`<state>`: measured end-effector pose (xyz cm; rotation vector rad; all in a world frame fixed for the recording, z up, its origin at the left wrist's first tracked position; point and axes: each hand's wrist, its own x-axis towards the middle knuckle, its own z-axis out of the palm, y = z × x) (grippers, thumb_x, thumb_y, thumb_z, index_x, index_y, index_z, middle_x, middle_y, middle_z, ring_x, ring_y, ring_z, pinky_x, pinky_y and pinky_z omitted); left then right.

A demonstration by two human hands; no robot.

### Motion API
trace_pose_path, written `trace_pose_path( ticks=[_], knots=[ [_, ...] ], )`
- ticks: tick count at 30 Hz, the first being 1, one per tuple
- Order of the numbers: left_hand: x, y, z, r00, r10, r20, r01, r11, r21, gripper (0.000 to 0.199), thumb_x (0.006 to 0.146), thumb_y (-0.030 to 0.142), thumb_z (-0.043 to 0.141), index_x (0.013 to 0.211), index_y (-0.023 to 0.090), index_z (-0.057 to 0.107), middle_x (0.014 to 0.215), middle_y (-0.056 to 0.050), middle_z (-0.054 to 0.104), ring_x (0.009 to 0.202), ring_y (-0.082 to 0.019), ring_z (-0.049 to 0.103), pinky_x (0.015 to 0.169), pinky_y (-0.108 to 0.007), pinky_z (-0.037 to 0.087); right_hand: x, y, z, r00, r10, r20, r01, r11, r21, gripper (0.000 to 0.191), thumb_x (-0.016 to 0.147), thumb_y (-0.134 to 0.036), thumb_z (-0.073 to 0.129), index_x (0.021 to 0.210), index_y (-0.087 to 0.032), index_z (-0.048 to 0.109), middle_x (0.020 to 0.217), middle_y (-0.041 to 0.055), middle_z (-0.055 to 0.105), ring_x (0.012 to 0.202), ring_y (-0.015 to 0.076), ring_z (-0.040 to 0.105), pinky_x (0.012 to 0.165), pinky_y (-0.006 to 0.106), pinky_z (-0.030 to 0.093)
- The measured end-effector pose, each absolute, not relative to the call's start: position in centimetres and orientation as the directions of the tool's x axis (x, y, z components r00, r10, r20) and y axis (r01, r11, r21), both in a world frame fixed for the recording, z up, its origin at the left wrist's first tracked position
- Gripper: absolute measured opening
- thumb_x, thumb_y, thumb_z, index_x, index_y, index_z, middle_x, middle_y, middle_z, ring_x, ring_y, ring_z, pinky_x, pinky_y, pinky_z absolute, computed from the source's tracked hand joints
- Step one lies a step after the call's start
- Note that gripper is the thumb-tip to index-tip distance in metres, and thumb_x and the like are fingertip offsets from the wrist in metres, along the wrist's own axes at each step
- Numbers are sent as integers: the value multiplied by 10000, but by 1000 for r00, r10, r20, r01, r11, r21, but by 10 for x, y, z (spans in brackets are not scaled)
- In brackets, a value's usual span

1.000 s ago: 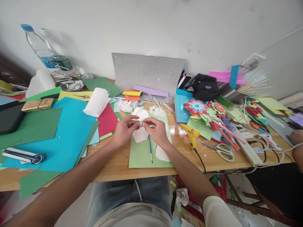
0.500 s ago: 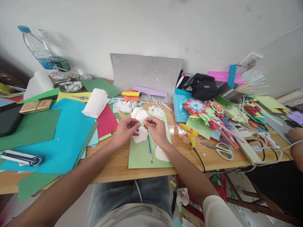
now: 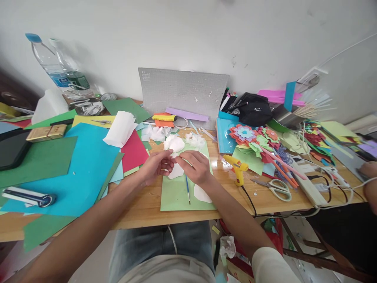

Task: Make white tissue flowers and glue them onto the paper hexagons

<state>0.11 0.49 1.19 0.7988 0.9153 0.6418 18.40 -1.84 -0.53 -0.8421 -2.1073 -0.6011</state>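
Observation:
My left hand (image 3: 157,167) and my right hand (image 3: 196,167) meet over a light green paper sheet (image 3: 173,200), fingertips nearly touching. Both are closed in a pinch, with the fingers curled. Whatever lies between the fingertips is too small to make out. Just beyond them is a round white paper piece (image 3: 176,144) with crumpled edges. A flat white paper piece (image 3: 176,171) lies partly under my hands, and another white cutout (image 3: 202,194) rests by my right wrist. Between my forearms lies a thin blue paintbrush (image 3: 187,188) on the green sheet.
A yellow glue gun (image 3: 237,168) and scissors (image 3: 275,188) lie to the right, near paper flowers (image 3: 245,133) and a power strip (image 3: 309,184). Coloured paper (image 3: 94,157), a stapler (image 3: 28,196) and a white paper roll (image 3: 120,129) are at left. Another person's hand (image 3: 368,169) shows far right.
My hands have drawn together. The left hand has turned with its fingers curling in, and the right has rolled over so its back faces up more. The view has shifted slightly.

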Motion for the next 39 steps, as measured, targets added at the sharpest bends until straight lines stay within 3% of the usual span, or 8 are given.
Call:
trace_pose_path(
  ticks=[10, 13, 16, 21, 24, 28, 31, 39],
  knots=[
    [-2, 9, 11, 466, 808, -362, -172, 483, 859, 207, 667, 321, 772, 674, 165, 635, 659, 0, 538, 561, -86, 478, 435, -190, 328, 184, -19, -8, -354, 653, 669, 748, 627, -217, 225, 950, -240, 521, 824, -257, 707, 832, 49, 726, 834, 191, 682, 755, 331, 554],
    [-3, 11, 10, 428, 854, -294, -132, 381, 915, 251, 685, 390, 768, 696, 175, 638, 657, 5, 536, 579, -97, 489, 468, -197, 365, 185, -16, -7, -356, 645, 676, 774, 609, -173, 226, 948, -241, 514, 830, -260, 706, 852, 55, 724, 846, 192, 677, 757, 335, 554],
    [-6, 14, 6, 288, 951, -115, -11, 123, 992, 283, 725, 454, 733, 734, 184, 647, 650, 9, 541, 565, -107, 485, 516, -227, 418, 191, -24, 3, -364, 614, 700, 792, 599, -114, 167, 932, -241, 544, 878, -250, 701, 896, 68, 717, 857, 193, 668, 758, 334, 543],
    [-11, 25, -6, 121, 984, 132, 258, -160, 953, 275, 799, 460, 659, 795, 185, 674, 719, -11, 615, 577, -118, 517, 559, -246, 430, 223, -86, 16, -303, 559, 772, 787, 604, -128, 86, 853, -180, 619, 902, -232, 667, 839, 63, 690, 801, 188, 648, 722, 322, 537],
    [-11, 31, -11, 91, 989, 118, 258, -138, 956, 260, 799, 445, 655, 802, 186, 674, 697, -9, 610, 583, -123, 529, 568, -243, 447, 257, -132, 2, 38, 592, 805, 875, 370, -313, 32, 853, -210, 603, 848, -226, 630, 796, 65, 659, 754, 200, 639, 699, 350, 535],
    [-9, 36, -13, 45, 995, 88, 191, -95, 977, 244, 770, 430, 671, 797, 188, 667, 695, -10, 613, 589, -128, 536, 582, -248, 481, 303, -153, -21, 449, 678, 582, 843, -106, -527, 202, 871, -395, 593, 854, -194, 614, 830, 78, 643, 717, 200, 589, 661, 347, 501],
    [-10, 40, -15, 8, 997, 82, 154, -82, 985, 235, 757, 424, 676, 790, 192, 659, 679, -5, 604, 581, -129, 532, 597, -256, 491, 323, -135, -29, 473, 747, 468, 842, -226, -490, 385, 828, -509, 607, 969, -152, 645, 868, 97, 654, 722, 204, 566, 695, 354, 473],
    [-15, 45, -28, 43, 994, 101, 159, -106, 981, 232, 772, 429, 654, 792, 198, 666, 646, 4, 576, 578, -131, 523, 591, -249, 448, 324, -102, -23, 482, 842, 240, 817, -333, -472, 430, 809, -563, 545, 737, -150, 641, 638, 87, 628, 608, 226, 531, 607, 345, 380]
  ],
)
